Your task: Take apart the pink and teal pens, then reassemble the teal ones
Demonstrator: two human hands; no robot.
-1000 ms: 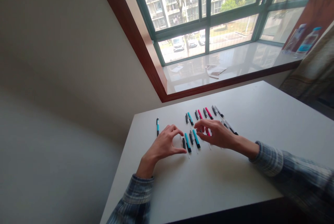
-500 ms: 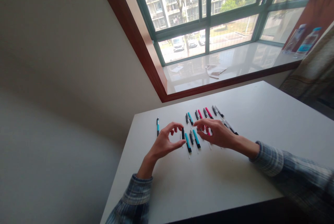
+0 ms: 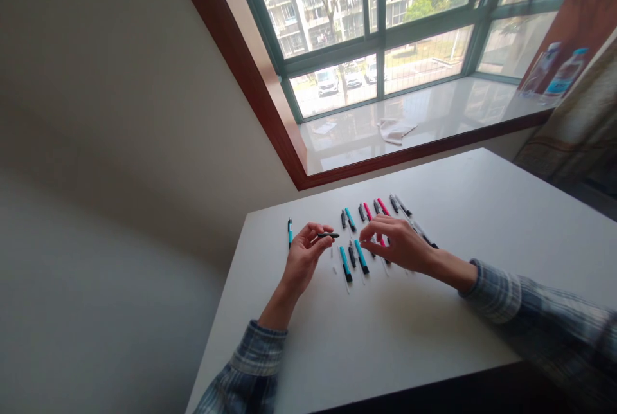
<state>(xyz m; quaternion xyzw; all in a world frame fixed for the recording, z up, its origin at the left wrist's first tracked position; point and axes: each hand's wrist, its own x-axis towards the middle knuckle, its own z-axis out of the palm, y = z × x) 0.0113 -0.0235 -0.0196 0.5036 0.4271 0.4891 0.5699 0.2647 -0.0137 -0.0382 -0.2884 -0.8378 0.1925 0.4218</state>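
My left hand pinches a short black pen part, which lies level between thumb and fingers. Over the pen parts, my right hand has its thumb and fingertips close together; whether anything small is between them I cannot make out. Between and below the hands lie a cyan and black barrel, a second cyan barrel and a black piece. Behind them are another cyan barrel and pink barrels, one partly behind my right hand. Thin white refills lie alongside.
An assembled cyan and black pen lies at the left of the white table. Behind the table is a window sill with a cloth and plastic bottles.
My left hand has closed on the black part, lifted it from beside the cyan barrel and turned it level. The fingertips of my right hand have come closer together.
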